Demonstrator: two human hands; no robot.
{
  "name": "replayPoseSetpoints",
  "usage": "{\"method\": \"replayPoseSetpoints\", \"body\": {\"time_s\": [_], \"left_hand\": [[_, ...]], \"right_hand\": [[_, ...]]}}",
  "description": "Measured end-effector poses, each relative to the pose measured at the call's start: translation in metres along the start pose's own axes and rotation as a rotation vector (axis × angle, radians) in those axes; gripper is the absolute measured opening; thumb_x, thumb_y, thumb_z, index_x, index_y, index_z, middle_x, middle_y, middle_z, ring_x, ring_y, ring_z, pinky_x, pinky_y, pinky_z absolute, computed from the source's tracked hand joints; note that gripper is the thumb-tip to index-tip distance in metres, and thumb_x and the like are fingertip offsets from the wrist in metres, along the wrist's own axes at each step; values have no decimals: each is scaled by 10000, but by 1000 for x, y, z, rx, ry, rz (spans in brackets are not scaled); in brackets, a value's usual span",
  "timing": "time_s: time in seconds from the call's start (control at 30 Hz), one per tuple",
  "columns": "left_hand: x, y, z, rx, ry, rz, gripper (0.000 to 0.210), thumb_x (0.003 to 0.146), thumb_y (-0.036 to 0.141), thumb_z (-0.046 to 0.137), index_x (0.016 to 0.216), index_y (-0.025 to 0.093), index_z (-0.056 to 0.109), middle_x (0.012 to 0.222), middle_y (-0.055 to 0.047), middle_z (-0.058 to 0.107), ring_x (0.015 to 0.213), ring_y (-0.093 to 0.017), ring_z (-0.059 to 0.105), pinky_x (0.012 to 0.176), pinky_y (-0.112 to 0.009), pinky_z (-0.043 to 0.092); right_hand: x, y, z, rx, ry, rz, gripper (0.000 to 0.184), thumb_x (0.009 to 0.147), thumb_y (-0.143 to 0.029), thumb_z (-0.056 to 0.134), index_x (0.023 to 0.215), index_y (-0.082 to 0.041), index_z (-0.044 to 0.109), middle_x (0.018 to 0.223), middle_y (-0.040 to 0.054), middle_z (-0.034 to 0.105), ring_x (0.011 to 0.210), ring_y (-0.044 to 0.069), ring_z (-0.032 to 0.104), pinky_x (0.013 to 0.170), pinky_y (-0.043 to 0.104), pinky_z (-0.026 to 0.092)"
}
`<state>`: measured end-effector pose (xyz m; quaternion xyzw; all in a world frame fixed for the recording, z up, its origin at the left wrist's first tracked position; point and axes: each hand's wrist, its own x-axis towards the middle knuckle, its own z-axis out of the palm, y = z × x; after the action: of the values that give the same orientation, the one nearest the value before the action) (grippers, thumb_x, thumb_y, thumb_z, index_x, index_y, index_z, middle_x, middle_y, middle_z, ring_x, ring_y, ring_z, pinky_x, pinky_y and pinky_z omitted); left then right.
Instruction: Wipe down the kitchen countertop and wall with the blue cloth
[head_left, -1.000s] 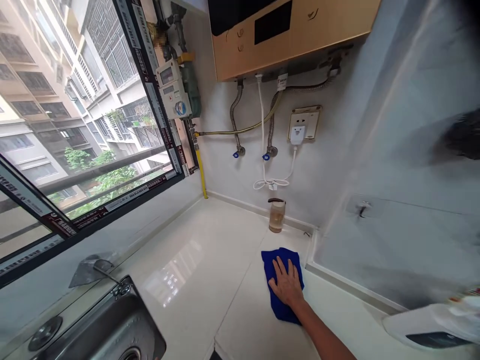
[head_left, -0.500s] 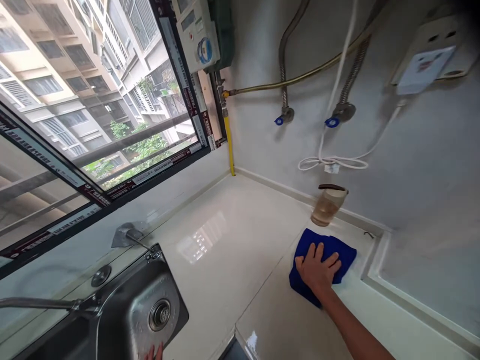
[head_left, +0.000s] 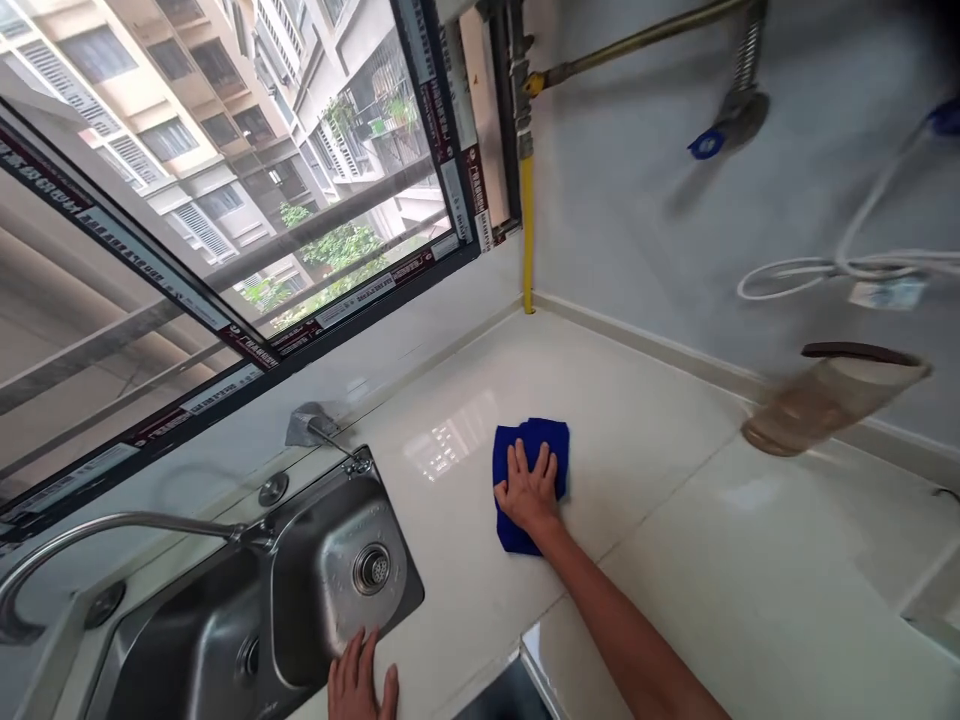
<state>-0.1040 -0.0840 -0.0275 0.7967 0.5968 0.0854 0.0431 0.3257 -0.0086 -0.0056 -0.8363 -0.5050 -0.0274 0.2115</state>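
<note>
One right hand (head_left: 529, 497) is pressing flat, fingers spread, on the blue cloth (head_left: 514, 535) lying on the desk (head_left: 645, 400) beside the sink (head_left: 409, 592); the left hand (head_left: 358, 690), partly cropped, is extending loosely spread, apparently empty, at the sink's rim.

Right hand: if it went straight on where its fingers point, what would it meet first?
Past the blue cloth, the right hand would likely meet the wall below the window first, though depth is unclear.

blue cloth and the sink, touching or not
Apart: the head view plainly shows a strip of white counter between the blue cloth and the sink.
</note>
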Motion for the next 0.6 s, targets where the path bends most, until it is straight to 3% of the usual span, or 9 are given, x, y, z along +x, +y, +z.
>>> {"method": "replayPoseSetpoints", "body": {"time_s": [0.13,0.27,0.43,0.6], "left_hand": [[-5,15,-13,-22,22,14,553,938,493,412,1418,244,530,1479,-106,535,1405,-304,437,1206,-586,279],[-7,20,-17,-30,32,19,530,942,487,429,1399,245,547,1460,-107,552,1389,-301,449,1198,-572,291],[-7,18,-14,-54,52,20,535,942,498,427,1380,225,567,1434,-115,572,1376,-314,450,1194,-574,278],[-7,18,-10,-63,124,48,558,945,489,402,1385,186,562,1390,-141,598,1348,-322,472,1191,-575,270]], "right_hand": [[-13,-52,11,120,-164,-193,832,811,-372,457,1557,-69,249,1661,106,154,1477,507,-65,1167,703,-20],[-46,-89,6,149,-237,-360,820,825,-406,480,1562,-121,261,1665,60,152,1495,468,-53,1204,633,-27],[-102,-110,-6,122,-292,-472,804,858,-468,487,1570,-177,250,1666,22,148,1508,440,-6,1224,590,-2],[-144,-114,-12,66,-328,-426,798,912,-508,431,1585,-171,167,1673,34,55,1506,444,-39,1224,599,38]]}}
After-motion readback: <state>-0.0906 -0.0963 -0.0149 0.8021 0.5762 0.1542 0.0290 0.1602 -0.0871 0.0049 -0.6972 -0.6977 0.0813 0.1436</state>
